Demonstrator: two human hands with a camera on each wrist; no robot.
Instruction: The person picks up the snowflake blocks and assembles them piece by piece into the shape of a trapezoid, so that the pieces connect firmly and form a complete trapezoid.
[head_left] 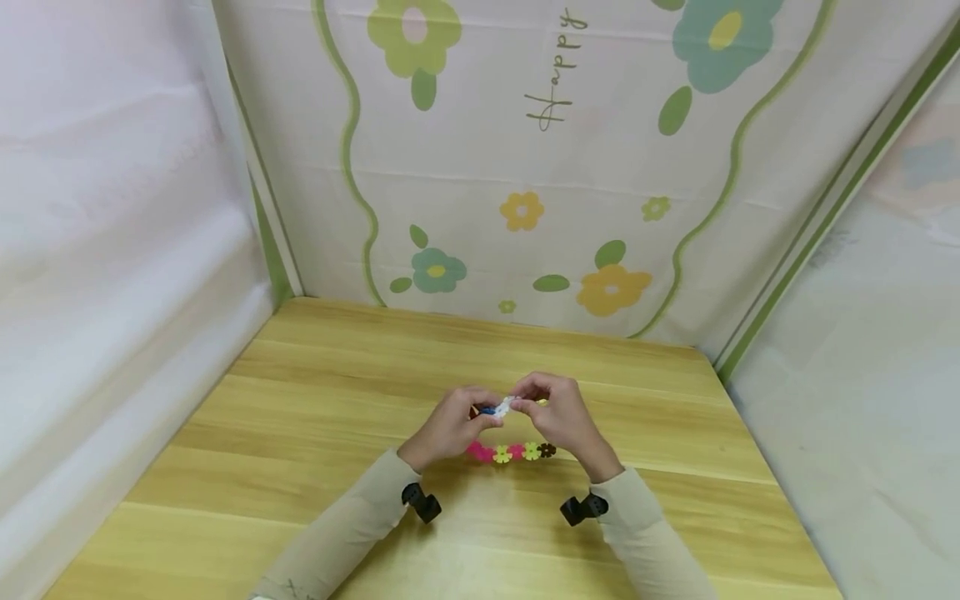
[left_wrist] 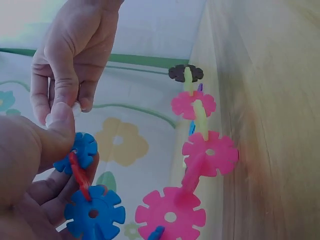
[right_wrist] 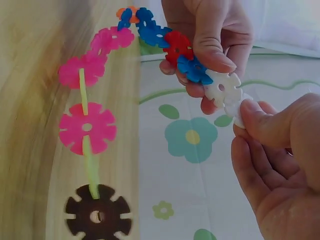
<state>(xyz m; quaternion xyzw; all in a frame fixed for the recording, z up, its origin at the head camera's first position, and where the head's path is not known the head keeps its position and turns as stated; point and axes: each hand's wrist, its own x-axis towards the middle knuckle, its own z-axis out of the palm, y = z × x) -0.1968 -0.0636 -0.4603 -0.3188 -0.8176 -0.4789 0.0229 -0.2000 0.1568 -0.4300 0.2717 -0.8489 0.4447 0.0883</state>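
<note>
A chain of slotted plastic snowflake discs (right_wrist: pixel 87 127) runs from my left hand (head_left: pixel 452 425) round to a dark brown disc (right_wrist: pixel 98 216) at its other end. My left hand pinches the chain at its blue and white end, thumb across a blue disc (right_wrist: pixel 194 70) and a white disc (right_wrist: pixel 220 89). With thumb and fingers, my right hand (head_left: pixel 558 412) grips another white disc (right_wrist: pixel 235 107) meeting the first edge to edge. A red disc (right_wrist: pixel 177 46) sits between blue ones by the left fingers. The pink and yellow stretch (head_left: pixel 516 452) hangs nearer my body.
Both hands are over a wood-grain table (head_left: pixel 337 375). A flower-printed cloth wall (head_left: pixel 465 167) rises at its back edge, with pale cloth walls on the left (head_left: pixel 112 208) and right (head_left: pixel 847 375). A yellow piece (head_left: pixel 542 402) shows beside the right fingers.
</note>
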